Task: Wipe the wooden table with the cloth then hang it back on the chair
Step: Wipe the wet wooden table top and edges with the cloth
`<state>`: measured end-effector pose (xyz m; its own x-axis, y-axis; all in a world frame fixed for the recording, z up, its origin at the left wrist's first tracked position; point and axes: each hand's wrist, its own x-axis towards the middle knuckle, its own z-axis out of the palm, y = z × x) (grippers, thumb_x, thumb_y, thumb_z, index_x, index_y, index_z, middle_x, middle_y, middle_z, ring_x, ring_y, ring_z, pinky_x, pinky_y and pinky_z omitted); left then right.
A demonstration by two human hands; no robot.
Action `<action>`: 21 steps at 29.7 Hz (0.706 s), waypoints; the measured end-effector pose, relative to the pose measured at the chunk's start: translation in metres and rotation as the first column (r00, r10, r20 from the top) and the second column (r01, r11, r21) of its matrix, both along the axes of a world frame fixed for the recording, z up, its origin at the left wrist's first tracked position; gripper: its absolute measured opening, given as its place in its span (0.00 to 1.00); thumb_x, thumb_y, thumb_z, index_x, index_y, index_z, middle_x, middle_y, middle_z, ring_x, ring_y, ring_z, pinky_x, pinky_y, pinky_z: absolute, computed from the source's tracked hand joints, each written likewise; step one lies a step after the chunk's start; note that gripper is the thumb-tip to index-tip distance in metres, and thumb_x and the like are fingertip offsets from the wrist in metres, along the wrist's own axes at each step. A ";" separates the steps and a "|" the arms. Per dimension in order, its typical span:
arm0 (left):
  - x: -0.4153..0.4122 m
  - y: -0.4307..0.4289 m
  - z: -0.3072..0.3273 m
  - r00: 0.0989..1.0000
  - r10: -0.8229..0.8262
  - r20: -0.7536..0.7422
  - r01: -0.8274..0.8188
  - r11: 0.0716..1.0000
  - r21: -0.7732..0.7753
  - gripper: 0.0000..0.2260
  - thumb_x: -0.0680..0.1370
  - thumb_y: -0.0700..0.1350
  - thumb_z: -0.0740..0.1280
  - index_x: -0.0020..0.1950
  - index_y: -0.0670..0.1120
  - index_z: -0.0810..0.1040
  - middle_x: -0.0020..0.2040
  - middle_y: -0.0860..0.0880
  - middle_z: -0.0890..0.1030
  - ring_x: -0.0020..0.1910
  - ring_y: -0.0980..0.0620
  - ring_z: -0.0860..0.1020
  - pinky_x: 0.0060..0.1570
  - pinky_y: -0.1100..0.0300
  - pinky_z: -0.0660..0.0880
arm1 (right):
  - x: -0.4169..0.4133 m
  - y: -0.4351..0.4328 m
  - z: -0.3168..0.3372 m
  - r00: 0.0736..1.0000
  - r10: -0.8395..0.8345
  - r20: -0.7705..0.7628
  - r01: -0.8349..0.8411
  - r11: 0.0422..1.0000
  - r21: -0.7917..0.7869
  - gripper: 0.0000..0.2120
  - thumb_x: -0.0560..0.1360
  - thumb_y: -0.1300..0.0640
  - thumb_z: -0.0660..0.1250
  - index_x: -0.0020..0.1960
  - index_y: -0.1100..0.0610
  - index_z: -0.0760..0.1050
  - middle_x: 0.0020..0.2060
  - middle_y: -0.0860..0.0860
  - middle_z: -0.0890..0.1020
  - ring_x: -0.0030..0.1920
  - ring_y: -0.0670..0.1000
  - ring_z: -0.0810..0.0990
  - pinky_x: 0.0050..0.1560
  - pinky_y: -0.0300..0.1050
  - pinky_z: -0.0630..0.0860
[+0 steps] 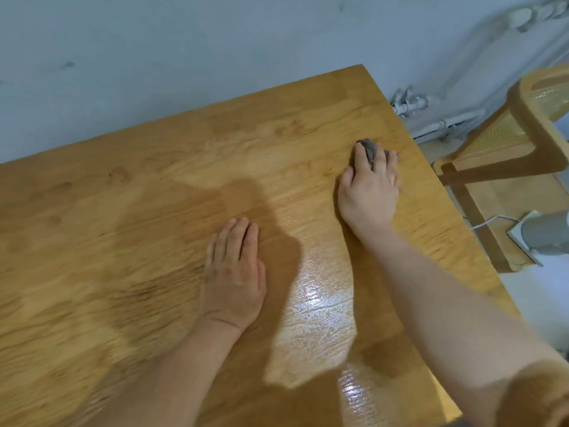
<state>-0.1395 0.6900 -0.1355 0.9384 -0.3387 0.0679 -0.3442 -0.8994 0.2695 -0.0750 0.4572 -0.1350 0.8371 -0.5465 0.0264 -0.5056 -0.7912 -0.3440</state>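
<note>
Cloth [370, 148]: grey, bunched into a small wad, lying on the table [123, 211] near its far right corner, just in from the right edge. Mostly covered by the hand; fabric shows at the fingertips and between two fingers.

Right hand [371, 192]: palm down on the cloth, pressing it to the table top. Fingers slightly spread and bent over the wad, thumb against its left side. Picture a little blurred here.

Left hand [234, 272]: flat on the table, nearer the middle and closer to the person than the right hand. Fingers straight and pressed together, thumb tucked alongside. Holds nothing.

Table surface: glossy wet streaks [320, 303] between the two forearms, running toward the near edge. Shadows fall across the middle.

Chair [523, 118]: wood frame with woven cane panels, standing off the table's right side, apart from it.

Wall [184, 57]: grey, behind the table's far edge. Pale pipes [431, 118] run low along it past the far right corner.
</note>
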 end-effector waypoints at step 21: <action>0.002 0.000 0.002 1.000 0.012 -0.013 -0.012 0.999 -0.037 0.22 0.72 0.44 0.56 0.65 0.41 0.72 0.66 0.42 0.73 0.69 0.44 0.66 0.67 0.45 0.62 | -0.005 0.086 -0.011 0.761 0.644 0.082 -0.641 0.765 -0.061 0.22 0.78 0.51 0.58 0.71 0.49 0.72 0.72 0.55 0.71 0.75 0.59 0.63 0.72 0.59 0.62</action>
